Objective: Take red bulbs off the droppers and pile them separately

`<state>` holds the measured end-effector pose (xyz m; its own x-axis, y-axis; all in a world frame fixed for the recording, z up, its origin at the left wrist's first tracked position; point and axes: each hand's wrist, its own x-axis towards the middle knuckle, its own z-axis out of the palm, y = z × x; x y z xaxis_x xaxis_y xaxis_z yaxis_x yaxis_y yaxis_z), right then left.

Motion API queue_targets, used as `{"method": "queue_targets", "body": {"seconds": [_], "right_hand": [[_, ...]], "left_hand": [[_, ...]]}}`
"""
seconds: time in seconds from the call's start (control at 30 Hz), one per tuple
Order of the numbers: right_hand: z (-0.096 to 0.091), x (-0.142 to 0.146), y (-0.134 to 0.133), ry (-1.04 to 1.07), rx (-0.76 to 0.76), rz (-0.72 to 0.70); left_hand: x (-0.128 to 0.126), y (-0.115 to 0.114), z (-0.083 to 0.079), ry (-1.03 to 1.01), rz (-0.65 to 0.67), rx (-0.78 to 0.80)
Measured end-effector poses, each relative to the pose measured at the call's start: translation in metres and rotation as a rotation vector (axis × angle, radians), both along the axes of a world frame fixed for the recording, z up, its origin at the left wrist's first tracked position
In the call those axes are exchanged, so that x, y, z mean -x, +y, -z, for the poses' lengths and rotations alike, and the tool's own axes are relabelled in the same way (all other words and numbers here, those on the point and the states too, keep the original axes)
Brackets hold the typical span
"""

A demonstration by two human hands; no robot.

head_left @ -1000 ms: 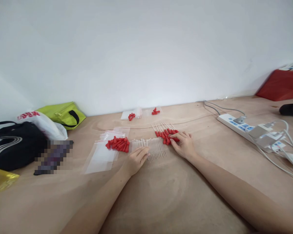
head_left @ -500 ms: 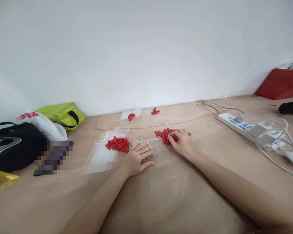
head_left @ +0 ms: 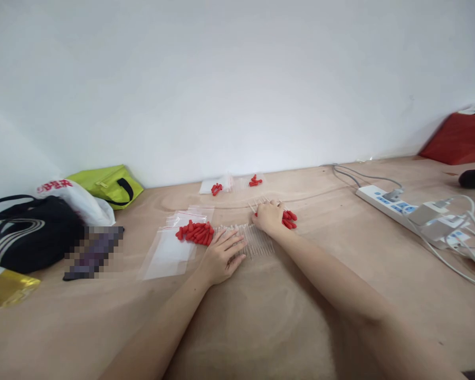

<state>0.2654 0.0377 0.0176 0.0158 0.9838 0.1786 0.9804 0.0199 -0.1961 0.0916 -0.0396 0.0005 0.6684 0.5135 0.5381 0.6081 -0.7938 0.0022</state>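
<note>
My left hand [head_left: 224, 258] lies with its fingers spread over a row of thin clear tubes [head_left: 261, 240]. Just beyond its fingertips is a pile of red rubber bulbs [head_left: 198, 232], partly on flat clear zip bags [head_left: 168, 258]. My right hand [head_left: 269, 216] reaches over a second group of red rubber bulbs [head_left: 290, 217], back of the hand up. Thin tubes [head_left: 256, 203] stick out from this group on the far side. The right fingertips are hidden behind the hand, so what they grip cannot be made out.
By the wall lie two small bags with red bulbs [head_left: 216, 189]. A white power strip [head_left: 388, 203] with chargers and cables occupies the right, near a red box [head_left: 457, 137]. On the left are a black bag [head_left: 35, 232], a white bag [head_left: 91, 206] and a lime-green bag [head_left: 111, 184].
My right hand has moved left and slightly away from me across the red bulbs, uncovering those on the right and hiding those on the left. My left hand stays over the tubes.
</note>
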Motion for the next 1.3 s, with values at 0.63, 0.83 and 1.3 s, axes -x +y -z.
{"method": "queue_targets", "body": {"seconds": [0.63, 0.83, 1.3], "right_hand": [[0.027, -0.058, -0.082, 0.117, -0.591, -0.639], [0.034, -0.046, -0.079, 0.158, -0.647, -0.769], [0.028, -0.047, -0.088, 0.048, -0.492, -0.66]], "left_hand": [[-0.014, -0.006, 0.001, -0.031, -0.15, -0.304], [-0.019, -0.009, 0.003, -0.02, -0.091, -0.215], [-0.018, -0.011, 0.0, -0.057, -0.036, -0.2]]}}
